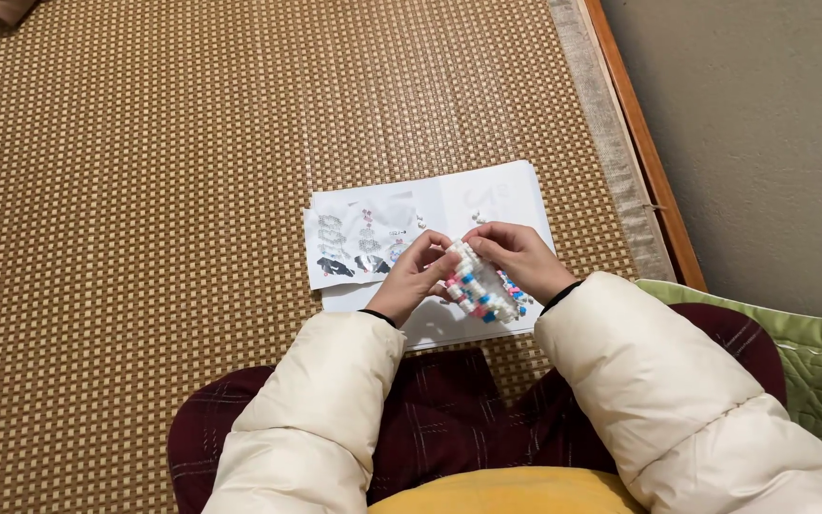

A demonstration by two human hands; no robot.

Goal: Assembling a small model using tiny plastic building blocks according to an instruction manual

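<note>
A small model built of tiny white, blue and pink bricks (480,285) is held between both my hands above a paper sheet. My left hand (413,278) grips its left end with the fingers curled around it. My right hand (518,257) pinches its upper right side. Under the hands lies a white instruction sheet (487,195) with printed build pictures (359,243) on its left part. A couple of tiny white loose pieces (477,218) rest on the paper just above my right hand.
Everything sits on a woven straw mat (164,219) with a wooden edge (639,143) at the right; beyond it is grey floor (773,133). A green quilted cushion (811,362) lies at the right. My dark red plaid legs (440,409) are folded below.
</note>
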